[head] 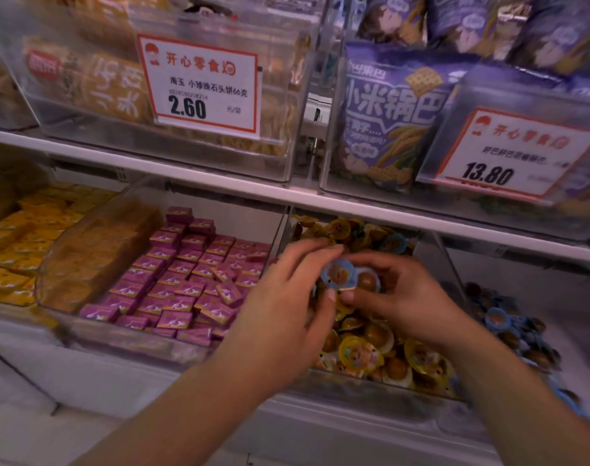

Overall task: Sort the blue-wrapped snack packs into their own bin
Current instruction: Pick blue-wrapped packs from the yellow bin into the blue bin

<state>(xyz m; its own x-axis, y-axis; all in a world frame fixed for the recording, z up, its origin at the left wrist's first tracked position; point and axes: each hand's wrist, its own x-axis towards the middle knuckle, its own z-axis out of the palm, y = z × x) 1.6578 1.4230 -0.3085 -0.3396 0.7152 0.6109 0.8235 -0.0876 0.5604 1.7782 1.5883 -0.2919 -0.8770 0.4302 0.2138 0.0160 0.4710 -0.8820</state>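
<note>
Two hands meet over the middle bin [435, 250] on the lower shelf. At the shelf's left end sit yellow packs [14, 250], then a clear bin of tan biscuits [95, 253], then rows of small purple boxes [192, 274].

Left hand [287, 314] reaches in over the bin's left wall, its fingers [307, 250] slightly spread and lightly curved above the pile; its thumb tip lies just below a blue pack [339, 274], and whether it presses that pack cannot be told.

Blue pack, a small round cup with a blue rim, is held up above the pile of yellow packs and brown cups [364, 351] that fills the middle bin. Right hand [404, 297] pinches it from the right, fingers curled round it and a brown cup [367, 280] just beside it.

Right of the divider, the next bin [573, 297] holds more blue packs [495, 319] lying along its left side, mixed with brown cups.

On the upper shelf, a bin with a 2.60 price tag [202, 85] stands left, and purple bags [388, 119] with a 13.80 tag [509, 156] stand right.
</note>
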